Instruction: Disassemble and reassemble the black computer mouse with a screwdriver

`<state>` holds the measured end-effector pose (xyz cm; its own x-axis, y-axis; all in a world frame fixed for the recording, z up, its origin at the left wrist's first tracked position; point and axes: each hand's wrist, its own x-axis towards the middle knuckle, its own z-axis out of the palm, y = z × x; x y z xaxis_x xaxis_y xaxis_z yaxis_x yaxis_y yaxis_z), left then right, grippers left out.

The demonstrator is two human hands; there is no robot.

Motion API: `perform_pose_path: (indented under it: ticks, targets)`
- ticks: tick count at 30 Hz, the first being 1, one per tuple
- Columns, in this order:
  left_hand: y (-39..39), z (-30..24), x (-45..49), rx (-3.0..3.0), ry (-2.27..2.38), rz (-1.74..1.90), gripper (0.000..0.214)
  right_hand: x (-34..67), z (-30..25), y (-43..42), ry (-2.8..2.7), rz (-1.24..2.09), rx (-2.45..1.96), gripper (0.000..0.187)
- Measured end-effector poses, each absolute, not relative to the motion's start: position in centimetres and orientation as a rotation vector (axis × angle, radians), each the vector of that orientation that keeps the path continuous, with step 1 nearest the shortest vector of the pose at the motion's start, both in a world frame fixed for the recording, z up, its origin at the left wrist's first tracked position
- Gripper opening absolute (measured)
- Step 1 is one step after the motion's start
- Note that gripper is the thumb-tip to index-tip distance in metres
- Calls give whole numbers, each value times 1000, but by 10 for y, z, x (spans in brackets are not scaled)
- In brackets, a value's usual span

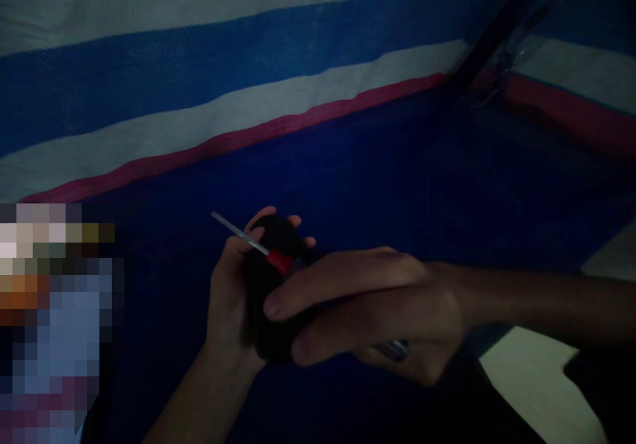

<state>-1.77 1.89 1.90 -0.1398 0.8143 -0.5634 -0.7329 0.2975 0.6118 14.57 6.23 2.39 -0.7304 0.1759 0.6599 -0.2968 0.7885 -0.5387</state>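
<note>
In dim light my left hand is wrapped round a dark rounded object that I cannot make out, with fingertips showing over its top. My right hand reaches in from the right, fingers closed round a thin tool with a silver shaft and a red collar, like a small screwdriver. The shaft points up and left across the dark object. A bit of the tool's shiny handle shows under my right palm.
A striped tarp in blue, white and red hangs as a backdrop, with a dark blue sheet below it. A pale floor patch lies at the lower right. A blurred-out area fills the lower left.
</note>
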Motion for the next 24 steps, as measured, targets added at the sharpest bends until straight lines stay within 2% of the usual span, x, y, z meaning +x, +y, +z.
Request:
perform_pose_path:
  ticks: [2, 6, 11, 16, 24]
  targets:
    - [18, 19, -18, 100, 1006, 1337, 24, 153, 31, 65, -2218, 832, 75, 24]
    - [17, 16, -18, 216, 966, 1299, 24, 161, 40, 73, -1917, 983, -364, 24]
    - [18, 14, -18, 279, 1020, 1307, 21, 156, 41, 84, -1595, 1055, -296, 14]
    - [20, 17, -18, 305, 1037, 1294, 18, 155, 35, 95, -1584, 1157, -310, 10]
    - [18, 16, -20, 297, 1044, 1233, 24, 156, 30, 99, -1611, 1210, -350, 8]
